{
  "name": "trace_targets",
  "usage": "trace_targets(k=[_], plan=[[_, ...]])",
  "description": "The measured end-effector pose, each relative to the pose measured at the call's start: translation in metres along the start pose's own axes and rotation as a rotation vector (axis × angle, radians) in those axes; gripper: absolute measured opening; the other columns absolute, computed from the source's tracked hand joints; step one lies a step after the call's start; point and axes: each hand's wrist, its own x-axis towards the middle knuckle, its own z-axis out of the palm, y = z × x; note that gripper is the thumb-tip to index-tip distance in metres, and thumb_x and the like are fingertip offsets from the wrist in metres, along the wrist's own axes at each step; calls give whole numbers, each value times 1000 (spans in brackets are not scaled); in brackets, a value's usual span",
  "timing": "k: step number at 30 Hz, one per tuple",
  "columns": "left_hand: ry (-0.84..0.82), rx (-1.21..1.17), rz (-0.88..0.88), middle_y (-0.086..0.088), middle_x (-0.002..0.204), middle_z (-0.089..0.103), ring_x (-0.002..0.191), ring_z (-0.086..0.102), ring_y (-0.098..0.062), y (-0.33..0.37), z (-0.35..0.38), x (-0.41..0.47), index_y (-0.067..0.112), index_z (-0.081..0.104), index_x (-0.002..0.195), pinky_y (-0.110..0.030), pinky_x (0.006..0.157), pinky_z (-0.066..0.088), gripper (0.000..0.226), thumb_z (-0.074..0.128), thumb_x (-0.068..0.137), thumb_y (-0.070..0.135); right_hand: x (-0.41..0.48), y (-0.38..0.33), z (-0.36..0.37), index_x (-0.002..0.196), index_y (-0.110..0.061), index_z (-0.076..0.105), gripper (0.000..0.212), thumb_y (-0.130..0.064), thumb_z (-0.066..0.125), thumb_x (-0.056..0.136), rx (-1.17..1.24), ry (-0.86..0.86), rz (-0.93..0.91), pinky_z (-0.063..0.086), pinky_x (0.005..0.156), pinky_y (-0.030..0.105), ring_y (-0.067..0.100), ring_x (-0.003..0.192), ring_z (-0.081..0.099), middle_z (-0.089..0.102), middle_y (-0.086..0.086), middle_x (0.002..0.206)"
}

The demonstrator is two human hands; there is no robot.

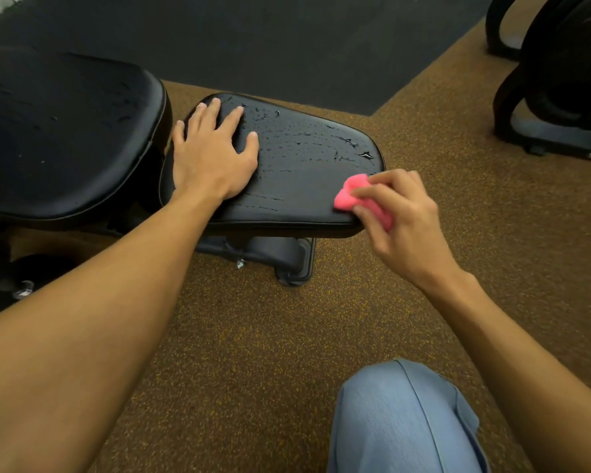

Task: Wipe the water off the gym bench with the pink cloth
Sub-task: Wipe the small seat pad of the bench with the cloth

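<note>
The black gym bench seat pad [297,179] lies in the middle of the view, with water drops and streaks [348,143] over its far and right parts. My left hand [212,151] rests flat on the pad's left end, fingers spread. My right hand [403,213] grips the bunched pink cloth [350,194] at the pad's near right corner, where the cloth touches the surface.
The larger black back pad [65,138] adjoins on the left, also with some drops. The bench's metal foot [287,261] stands below on speckled brown flooring [253,353]. My knee in light blue trousers [403,421] is at bottom right. Dark equipment [553,80] stands at far right.
</note>
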Motion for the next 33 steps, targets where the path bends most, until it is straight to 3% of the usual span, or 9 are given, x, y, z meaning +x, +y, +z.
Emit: trace_targets(k=[3,7,10,15,19,22,28,33], plan=[[-3,-2,-2,-1,174,21,162,12,-20,-1,1,-2,37,33,163,-51,131,6,69,28,100,66,15,6,0,118,-11,78,20,-20,71,101,-32,53,150,38,101,20,29,109,56,67,10,118],[0,-7,-2,-1,174,21,162,12,-20,0,1,-2,37,33,163,-50,131,6,69,28,100,66,18,-1,6,118,-12,78,20,-18,72,100,-4,-7,25,46,101,38,29,108,55,67,8,118],[4,-8,-5,-2,174,21,162,12,-20,-1,0,-2,37,34,162,-51,131,6,69,28,100,66,5,1,2,117,-10,77,19,-17,73,100,10,-10,-31,43,101,29,26,107,55,66,8,117],[0,-11,-7,-2,174,22,162,13,-21,-1,2,-2,37,35,162,-52,131,7,69,29,100,66,12,8,4,117,-12,80,21,-20,71,100,-13,79,201,34,101,12,28,111,58,68,9,119],[7,-16,-7,-2,173,23,161,14,-21,2,0,-1,36,36,161,-52,130,8,69,30,99,65,23,4,12,117,-15,79,19,-21,72,100,-2,69,138,39,101,22,25,109,55,68,7,118],[12,-17,-10,-2,173,25,161,15,-21,2,0,-3,36,37,161,-52,130,9,68,31,99,65,6,2,10,118,-15,79,19,-20,72,101,15,62,50,37,99,19,22,105,52,68,6,117],[18,-21,-11,-2,173,26,161,16,-22,3,-3,-1,36,38,160,-52,130,10,67,32,99,64,18,9,7,119,-14,80,22,-20,72,100,16,124,273,35,102,13,28,114,57,68,10,122],[18,-23,-7,-2,172,26,160,16,-22,3,-1,-2,36,39,160,-52,130,10,67,32,100,64,21,8,9,118,-15,80,21,-22,73,100,-2,36,96,40,99,23,22,107,54,68,7,116]])
